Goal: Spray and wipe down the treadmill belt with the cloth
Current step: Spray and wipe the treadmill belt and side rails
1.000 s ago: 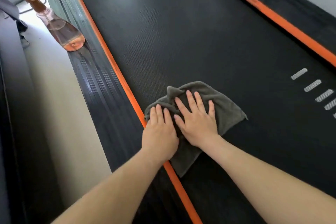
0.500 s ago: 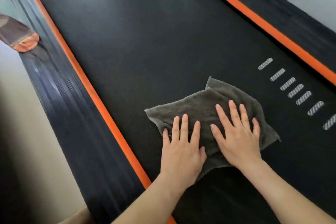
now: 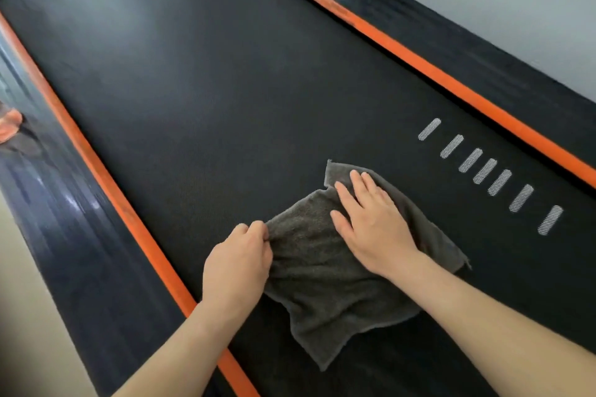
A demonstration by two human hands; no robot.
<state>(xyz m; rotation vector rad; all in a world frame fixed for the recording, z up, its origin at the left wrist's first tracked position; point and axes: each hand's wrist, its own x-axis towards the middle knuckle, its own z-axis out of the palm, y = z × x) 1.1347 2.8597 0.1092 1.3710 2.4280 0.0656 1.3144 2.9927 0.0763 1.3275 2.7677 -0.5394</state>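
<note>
Cloth (image 3: 322,284) is pinched at 9 o'clock by the curled left hand (image 3: 237,263), pressed by the flat right hand (image 3: 371,229); it could be bunched by uneven pushing.

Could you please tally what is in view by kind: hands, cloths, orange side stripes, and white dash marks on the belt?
Hands: 2, the left hand and the right hand
Cloths: 1, the grey cloth
Orange stripes: 2, the left orange stripe and the right orange stripe
White dash marks: 7
Total: 12
</note>
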